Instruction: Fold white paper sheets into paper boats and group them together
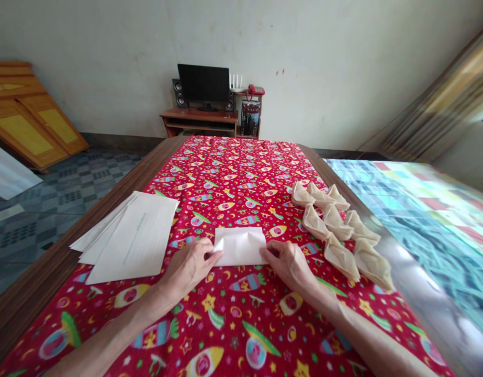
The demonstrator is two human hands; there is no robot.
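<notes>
A folded sheet of white paper (241,246) lies in front of me on the red patterned cloth (233,314). My left hand (194,259) pinches its left edge, thumb on top. At the opposite edge, my right hand (288,262) grips the paper with thumb and curled fingers. Creases run across the paper's upper face. To the left rests a fanned stack of white paper sheets (147,230), some with faint printed lines. Several folded paper boats (337,256), cream-coloured, stand in rows on the right side of the cloth.
The cloth covers a dark wooden table (147,162). Beyond it stand a monitor (204,84), speakers (179,93) and a red telephone (255,91) on a small desk (200,115). A wooden cabinet (33,115) is at left; a bed with patterned covers (422,209) is at right.
</notes>
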